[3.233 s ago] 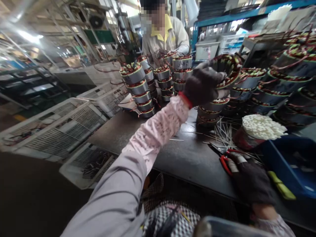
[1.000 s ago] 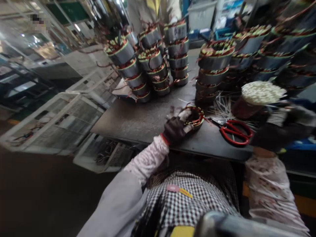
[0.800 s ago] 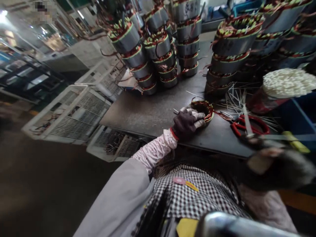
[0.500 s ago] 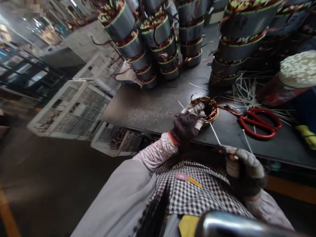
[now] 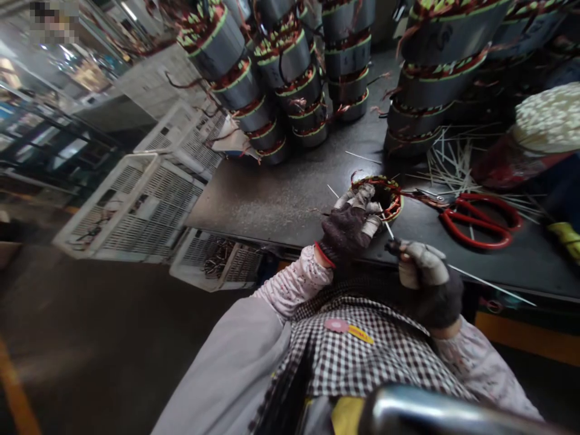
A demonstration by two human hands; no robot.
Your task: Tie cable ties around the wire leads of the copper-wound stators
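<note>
A motor stator with copper windings lies near the table's front edge. My left hand, in a dark glove with light-wrapped fingertips, is closed on its left rim. A thin white cable tie runs from the stator's near rim towards my right hand. That gloved hand is closed just in front of the table edge; a small dark tip, of a kind I cannot make out, shows at its fingers. A long white tail sticks out to its right. Red-handled scissors lie right of the stator, their blades near its wires.
Stacked stators line the back of the table. Loose white ties lie at the right, beside a red container with a pale knobbly top. White plastic crates stand left of the table.
My right hand has moved up and left, closer to the stator, and the tie between them shows shorter. Its tail now points right. My left hand stays on the stator.
</note>
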